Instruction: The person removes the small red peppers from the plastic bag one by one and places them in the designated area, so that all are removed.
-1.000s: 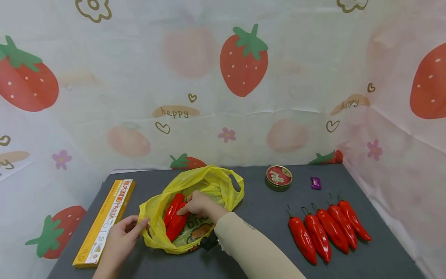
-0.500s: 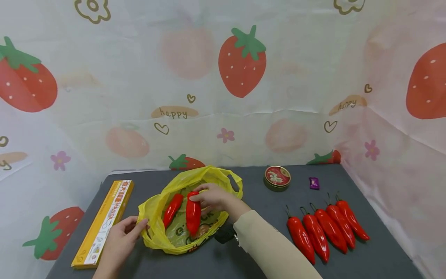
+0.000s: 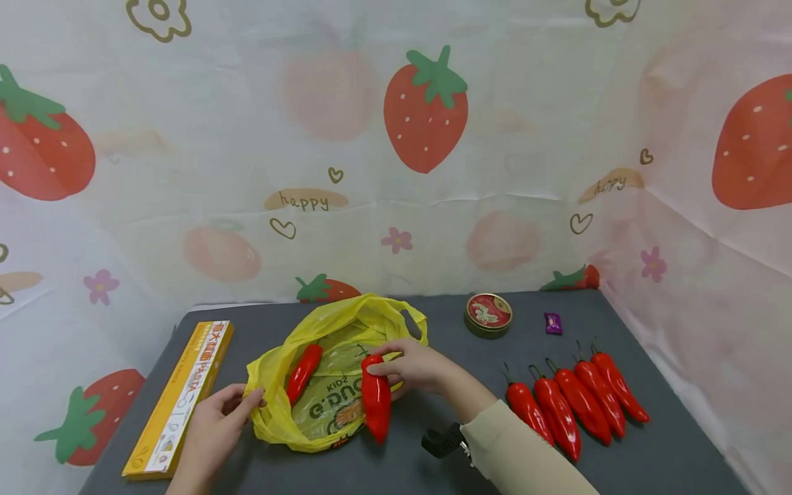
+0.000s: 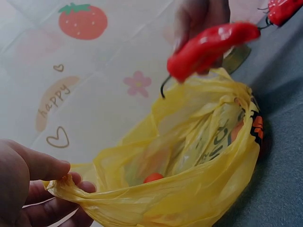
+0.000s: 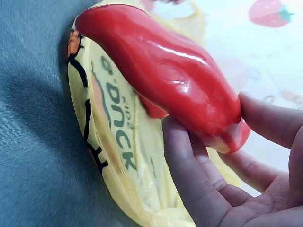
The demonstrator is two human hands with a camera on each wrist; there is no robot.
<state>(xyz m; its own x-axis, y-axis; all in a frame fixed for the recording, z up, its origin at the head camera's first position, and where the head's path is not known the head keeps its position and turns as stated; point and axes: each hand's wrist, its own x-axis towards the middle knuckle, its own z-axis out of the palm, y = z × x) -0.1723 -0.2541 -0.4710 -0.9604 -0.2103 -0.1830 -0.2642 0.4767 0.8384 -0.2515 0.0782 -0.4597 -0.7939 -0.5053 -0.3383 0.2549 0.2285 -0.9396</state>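
A yellow plastic bag (image 3: 334,323) lies wide-mouthed on the dark table, printed lettering showing on its inner wall. My left hand (image 3: 216,426) pinches the bag's left rim between thumb and fingers, seen closely in the left wrist view. Over the bag's right edge, my right hand (image 3: 414,368) grips a red chili pepper (image 3: 375,399) near its stem end, its tip pointing down. In the right wrist view, thumb and fingers (image 5: 189,165) hold that pepper's thick end. One more red pepper (image 3: 304,372) lies inside the bag on the left.
Several red peppers (image 3: 581,405) lie in a row at the right. A round red-topped tin (image 3: 489,315) and a small purple packet (image 3: 553,323) stand behind them. At the left lies a yellow pasta box (image 3: 179,399). A strawberry-printed cloth (image 3: 396,137) hangs behind the table.
My right hand has lifted one pepper from inside the bag and carried it rightward to the bag's edge. My left hand keeps its pinch on the rim.
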